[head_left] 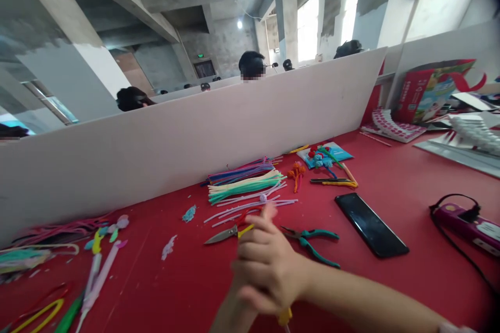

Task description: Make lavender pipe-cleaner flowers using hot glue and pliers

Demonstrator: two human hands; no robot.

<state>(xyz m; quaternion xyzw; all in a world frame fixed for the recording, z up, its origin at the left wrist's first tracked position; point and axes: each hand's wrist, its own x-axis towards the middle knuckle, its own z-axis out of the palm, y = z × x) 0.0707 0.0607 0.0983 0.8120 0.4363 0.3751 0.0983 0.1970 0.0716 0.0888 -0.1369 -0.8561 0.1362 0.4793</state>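
Observation:
My right hand is closed over my left hand, the two pressed together above the red table. Most of the left hand's fingers are hidden, and motion smears both hands. Below them sticks out a yellow piece with a thin pale shaft; which hand holds it I cannot tell. Behind the hands lie scissors with red and yellow handles, partly covered. Just right of them are teal-handled pliers. Beyond lie lilac pipe cleaners and a bundle of green and cream pipe cleaners.
A black phone and a purple power strip lie to the right. Pipe-cleaner flowers rest on a blue packet. Decorated pens and another pair of scissors lie left. A white partition borders the red table; people sit beyond.

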